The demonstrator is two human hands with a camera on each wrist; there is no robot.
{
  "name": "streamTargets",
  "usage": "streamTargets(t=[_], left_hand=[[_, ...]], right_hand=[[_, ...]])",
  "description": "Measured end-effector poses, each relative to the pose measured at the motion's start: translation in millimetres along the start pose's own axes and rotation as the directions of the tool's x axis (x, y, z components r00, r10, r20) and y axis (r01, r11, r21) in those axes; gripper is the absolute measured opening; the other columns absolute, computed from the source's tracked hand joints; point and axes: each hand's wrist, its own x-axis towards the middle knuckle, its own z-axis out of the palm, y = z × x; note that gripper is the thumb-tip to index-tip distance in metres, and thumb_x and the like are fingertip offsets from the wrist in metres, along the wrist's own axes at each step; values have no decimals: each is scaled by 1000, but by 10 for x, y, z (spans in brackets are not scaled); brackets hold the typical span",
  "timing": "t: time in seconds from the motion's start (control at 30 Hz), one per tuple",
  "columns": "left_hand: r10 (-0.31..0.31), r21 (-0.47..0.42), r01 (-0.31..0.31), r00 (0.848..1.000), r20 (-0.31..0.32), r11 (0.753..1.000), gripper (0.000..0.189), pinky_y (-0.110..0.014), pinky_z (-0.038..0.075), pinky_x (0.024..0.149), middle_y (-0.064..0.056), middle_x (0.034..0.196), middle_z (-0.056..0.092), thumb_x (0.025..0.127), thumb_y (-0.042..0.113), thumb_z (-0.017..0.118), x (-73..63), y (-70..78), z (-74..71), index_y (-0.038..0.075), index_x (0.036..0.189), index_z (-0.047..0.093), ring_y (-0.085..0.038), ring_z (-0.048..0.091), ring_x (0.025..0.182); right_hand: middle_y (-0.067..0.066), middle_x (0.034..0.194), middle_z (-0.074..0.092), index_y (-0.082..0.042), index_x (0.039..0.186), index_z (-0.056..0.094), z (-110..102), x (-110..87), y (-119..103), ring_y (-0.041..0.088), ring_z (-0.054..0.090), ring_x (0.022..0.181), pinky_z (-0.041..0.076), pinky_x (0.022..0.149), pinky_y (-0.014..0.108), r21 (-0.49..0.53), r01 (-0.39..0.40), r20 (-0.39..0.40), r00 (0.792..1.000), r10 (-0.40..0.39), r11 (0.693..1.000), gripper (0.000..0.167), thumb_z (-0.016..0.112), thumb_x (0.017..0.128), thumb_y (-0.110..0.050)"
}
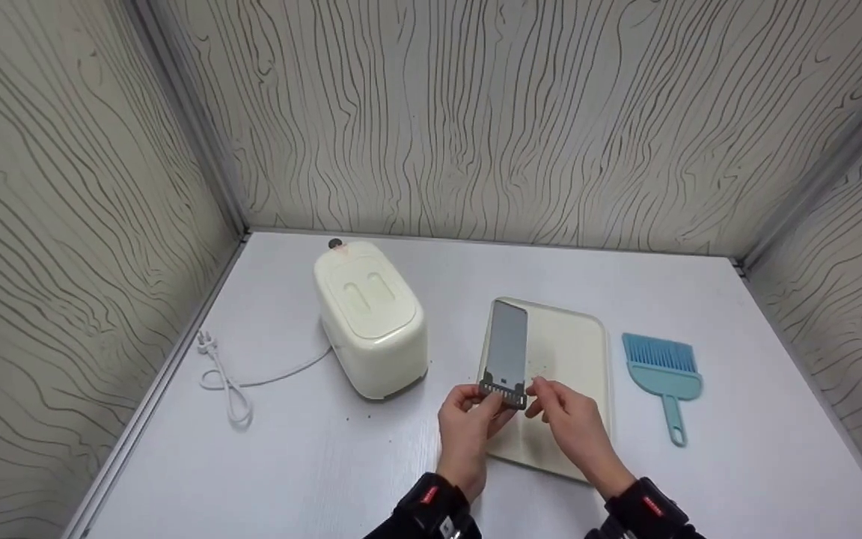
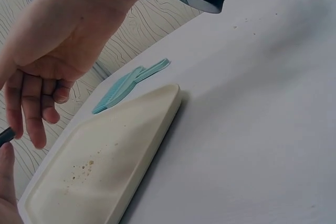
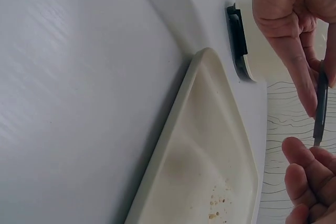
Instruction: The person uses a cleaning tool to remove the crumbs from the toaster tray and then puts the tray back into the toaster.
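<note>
My left hand (image 1: 468, 427) pinches the dark slotted end of a toaster crumb tray (image 1: 507, 340), thumb on top. Its flat grey plate points away from me, above the left part of a cream rectangular tray (image 1: 566, 352). In the right wrist view the crumb tray (image 3: 321, 103) appears edge-on between the left hand's (image 3: 294, 30) thumb and fingers. My right hand (image 1: 569, 419) is close beside the dark end, fingers loosely bent and holding nothing; contact is unclear. Brown crumbs (image 2: 84, 170) lie on the cream tray.
A cream toaster (image 1: 371, 322) with its top slots covered stands left of the tray. Its white cord and plug (image 1: 207, 343) trail left. A blue brush in a teal dustpan (image 1: 663, 374) lies at right. Patterned walls (image 1: 431, 120) enclose the white table.
</note>
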Motion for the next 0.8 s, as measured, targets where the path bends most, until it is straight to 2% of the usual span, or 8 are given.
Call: streamTargets(t=[0.5, 0.8], left_hand=[[15, -32, -15, 1000, 15, 999, 25, -36, 61, 88, -18, 105, 61, 88, 1, 72, 33, -29, -10, -6, 106, 55, -28, 75, 95], [23, -32, -22, 1000, 14, 999, 25, -35, 61, 88, -17, 103, 60, 89, 1, 71, 15, -36, -23, -6, 106, 55, -26, 74, 93]], right_hand=[[0, 80, 72, -11, 108, 74, 147, -62, 43, 19, 62, 81, 43, 65, 27, 29, -57, 46, 997, 56, 998, 25, 63, 103, -32], [5, 82, 71, -7, 105, 73, 207, -52, 60, 21, 60, 81, 45, 68, 30, 173, -163, 84, 985, 150, 971, 25, 63, 102, -30]])
